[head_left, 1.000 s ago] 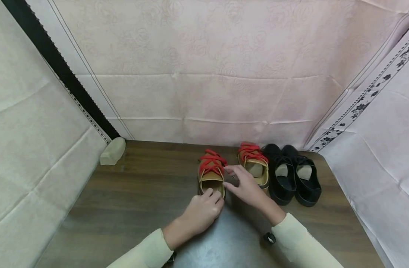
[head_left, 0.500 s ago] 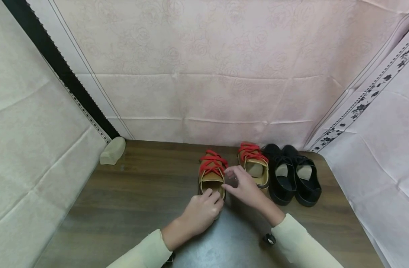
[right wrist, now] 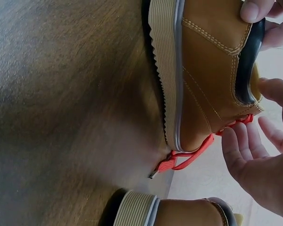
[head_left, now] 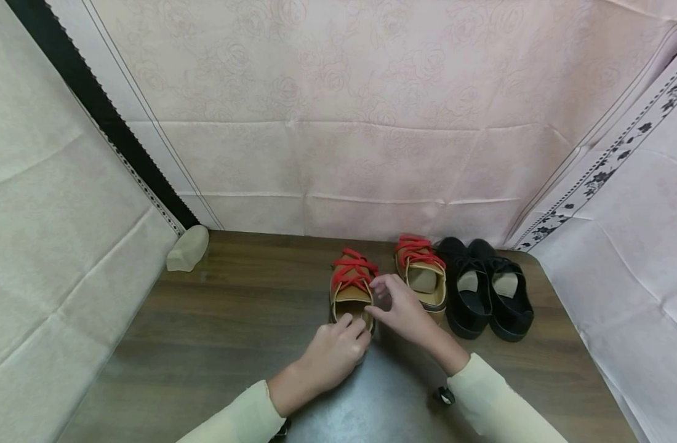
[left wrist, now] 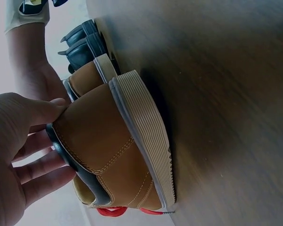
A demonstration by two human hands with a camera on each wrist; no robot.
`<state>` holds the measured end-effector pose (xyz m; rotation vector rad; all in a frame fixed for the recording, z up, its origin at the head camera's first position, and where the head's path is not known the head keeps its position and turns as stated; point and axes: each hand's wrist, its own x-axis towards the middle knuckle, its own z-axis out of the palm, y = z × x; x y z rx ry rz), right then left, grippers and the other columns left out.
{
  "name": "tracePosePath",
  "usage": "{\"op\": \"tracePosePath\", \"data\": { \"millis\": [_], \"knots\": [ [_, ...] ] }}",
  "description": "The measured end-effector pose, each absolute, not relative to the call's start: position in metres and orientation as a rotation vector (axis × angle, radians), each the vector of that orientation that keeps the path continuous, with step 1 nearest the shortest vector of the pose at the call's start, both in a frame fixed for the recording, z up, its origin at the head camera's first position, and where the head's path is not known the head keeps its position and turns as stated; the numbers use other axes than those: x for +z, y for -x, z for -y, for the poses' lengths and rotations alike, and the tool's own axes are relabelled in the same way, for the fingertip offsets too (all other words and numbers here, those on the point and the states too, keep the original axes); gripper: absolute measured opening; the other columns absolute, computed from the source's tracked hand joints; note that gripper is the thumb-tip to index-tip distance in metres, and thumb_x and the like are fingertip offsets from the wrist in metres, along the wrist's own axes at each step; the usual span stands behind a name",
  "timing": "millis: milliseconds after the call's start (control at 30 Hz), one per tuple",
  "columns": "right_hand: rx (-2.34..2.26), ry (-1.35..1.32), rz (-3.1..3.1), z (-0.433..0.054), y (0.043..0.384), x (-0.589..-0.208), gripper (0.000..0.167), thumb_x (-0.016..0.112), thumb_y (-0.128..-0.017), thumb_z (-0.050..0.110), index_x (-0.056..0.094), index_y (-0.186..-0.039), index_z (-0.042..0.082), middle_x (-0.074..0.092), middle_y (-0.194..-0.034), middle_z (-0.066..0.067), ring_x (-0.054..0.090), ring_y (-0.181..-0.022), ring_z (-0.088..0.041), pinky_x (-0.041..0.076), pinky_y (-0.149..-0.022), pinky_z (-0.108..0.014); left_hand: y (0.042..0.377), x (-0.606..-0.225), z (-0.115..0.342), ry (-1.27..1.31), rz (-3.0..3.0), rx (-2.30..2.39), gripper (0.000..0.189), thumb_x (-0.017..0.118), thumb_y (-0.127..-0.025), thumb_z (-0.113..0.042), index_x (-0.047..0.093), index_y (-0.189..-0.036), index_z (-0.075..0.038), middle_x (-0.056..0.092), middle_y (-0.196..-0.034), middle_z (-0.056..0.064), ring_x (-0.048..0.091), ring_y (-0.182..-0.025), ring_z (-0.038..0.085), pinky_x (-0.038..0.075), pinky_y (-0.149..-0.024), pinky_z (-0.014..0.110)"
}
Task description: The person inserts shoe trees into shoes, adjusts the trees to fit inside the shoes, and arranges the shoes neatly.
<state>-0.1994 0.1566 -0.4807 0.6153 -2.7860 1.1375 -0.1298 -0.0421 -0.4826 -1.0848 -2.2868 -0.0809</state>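
Observation:
A tan lace-up shoe (head_left: 349, 295) with red laces and a black collar lies on the wooden surface, toe pointing away. At its heel, my left hand (head_left: 335, 351) pinches the collar, thumb outside and fingers inside, as the left wrist view of the shoe (left wrist: 101, 127) shows. My right hand (head_left: 402, 311) is along the shoe's right side, loosely bent. In the right wrist view its fingertips (right wrist: 230, 141) are right at the red laces (right wrist: 198, 150), and its thumb points toward the collar. The matching tan shoe (head_left: 418, 271) stands to the right, a beige insert inside it.
Two black shoes (head_left: 466, 307) stand side by side right of the tan pair, each with a beige insert inside. A cream-coloured, rounded piece (head_left: 188, 249) sits in the far left corner. Pale patterned sheets (head_left: 338, 160) hang along the back and sides of the wooden surface (head_left: 233, 320).
The shoe in my left hand shifts very slightly to the right in the head view. My right thumb comes a little closer to the shoe's collar. The other shoes stay put.

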Motion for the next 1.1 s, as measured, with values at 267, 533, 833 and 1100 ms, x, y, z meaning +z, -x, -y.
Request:
{"op": "tracePosePath", "data": {
  "millis": [267,533,833,1100],
  "knots": [
    [1.116,-0.601,2.802,-0.151,0.199,-0.480,0.043,0.086,-0.085,0.020,0.061,-0.120,0.012,0.061,-0.107,-0.001,0.063,-0.096,-0.014,0.057,-0.083,-0.033,0.128,-0.482,0.046,1.083,2.289,-0.093,0.008,0.073,-0.093,-0.014,0.081,-0.091,-0.016,0.070,-0.089,-0.003,0.061,-0.073,0.014,0.054,-0.049,0.026],
    [1.136,-0.575,2.779,-0.145,0.194,-0.480,0.043,0.088,-0.083,0.017,0.062,-0.118,0.012,0.059,-0.103,-0.001,0.062,-0.094,-0.013,0.056,-0.081,-0.032,0.127,-0.483,0.051,1.076,2.303,-0.092,0.008,0.073,-0.091,-0.012,0.080,-0.090,-0.017,0.069,-0.088,-0.003,0.060,-0.074,0.014,0.052,-0.046,0.027],
    [1.114,-0.558,2.748,-0.141,0.194,-0.480,0.040,0.088,-0.083,0.016,0.062,-0.114,0.012,0.059,-0.098,-0.001,0.061,-0.086,-0.011,0.056,-0.076,-0.028,0.127,-0.483,0.051,1.077,2.295,-0.093,0.011,0.069,-0.091,-0.011,0.078,-0.088,-0.016,0.067,-0.085,-0.002,0.058,-0.073,0.015,0.051,-0.046,0.028],
    [1.112,-0.545,2.717,-0.137,0.194,-0.482,0.036,0.088,-0.082,0.012,0.064,-0.109,0.011,0.061,-0.092,-0.001,0.062,-0.082,-0.010,0.057,-0.073,-0.027,0.127,-0.484,0.052,1.081,2.279,-0.089,0.010,0.070,-0.090,-0.011,0.077,-0.087,-0.016,0.066,-0.084,-0.002,0.058,-0.072,0.015,0.051,-0.046,0.028]
  ]
}}
